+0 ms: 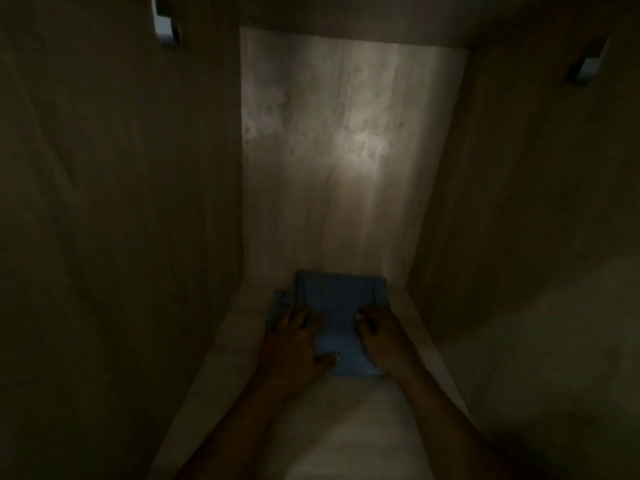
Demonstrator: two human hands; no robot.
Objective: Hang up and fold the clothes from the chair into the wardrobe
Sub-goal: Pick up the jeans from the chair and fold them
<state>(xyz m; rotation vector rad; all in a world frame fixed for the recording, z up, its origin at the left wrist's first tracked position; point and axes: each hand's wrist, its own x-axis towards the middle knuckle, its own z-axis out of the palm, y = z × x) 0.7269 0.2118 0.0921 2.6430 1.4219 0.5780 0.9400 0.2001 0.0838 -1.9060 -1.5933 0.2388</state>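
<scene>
Pressing down on the folded blue cloth [341, 306], the left hand [298, 341] lies flat with its fingers spread. The right hand [381, 337] rests on the cloth's other side, but it is too dark to tell if its fingers grip or just press. The cloth sits on the wardrobe shelf [225, 341], close to the back wall [346, 150]. A loose bit sticks out on the left. If the hands pull away fast, they could drag the cloth forward and the fold could open.

Forearms [242, 427] cut off, wardrobe [104, 202] dark (fittings [167, 27] blurred)
</scene>
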